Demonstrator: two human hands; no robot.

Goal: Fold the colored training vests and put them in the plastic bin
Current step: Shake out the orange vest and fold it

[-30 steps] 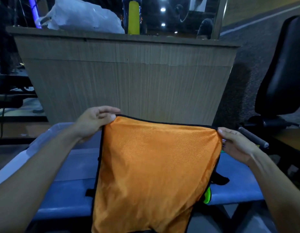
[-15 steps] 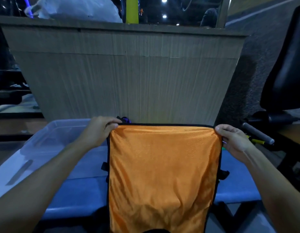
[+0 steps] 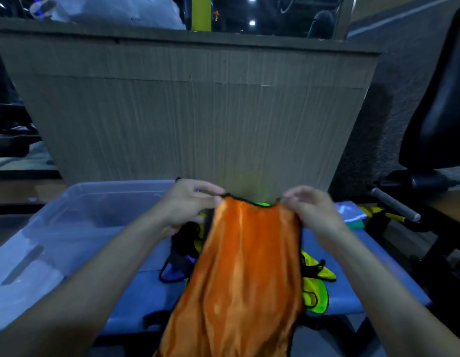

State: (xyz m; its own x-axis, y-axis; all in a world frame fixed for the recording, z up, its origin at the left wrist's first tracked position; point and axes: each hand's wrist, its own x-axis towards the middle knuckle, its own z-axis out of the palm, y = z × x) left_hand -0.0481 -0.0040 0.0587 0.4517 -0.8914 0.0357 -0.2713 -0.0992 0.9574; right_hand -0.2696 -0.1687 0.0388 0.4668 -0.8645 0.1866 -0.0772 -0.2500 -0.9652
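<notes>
We are holding an orange vest [image 3: 244, 274] up by its top edge, over a blue tabletop [image 3: 357, 287]. Our left hand [image 3: 187, 204] is pinching the left corner of that black-trimmed edge, fingers [image 3: 211, 188] curled over the cloth. Our right hand [image 3: 314, 210] is pinching the right corner the same way, its fingers bent down onto the hem. The two hands are sitting close together, so the top edge is bunching between them and the cloth is hanging in long vertical folds toward us, running off the bottom of the view.

Under the orange vest, more vests are lying in a loose heap on the tabletop: a yellow-green one [image 3: 315, 287] is showing on the right with black trim, and a darker one with purple-blue [image 3: 172, 273] is showing on the left. Whether the orange cloth is touching them we cannot tell.

A clear plastic bin [image 3: 69, 228] is standing on the left, just beside our left forearm. Behind the tabletop a tall cardboard panel [image 3: 198, 112] is rising. To the right a dark chair [image 3: 437, 104] is standing, and near it a grey bar [image 3: 393, 204] is lying beside something yellow and black.
</notes>
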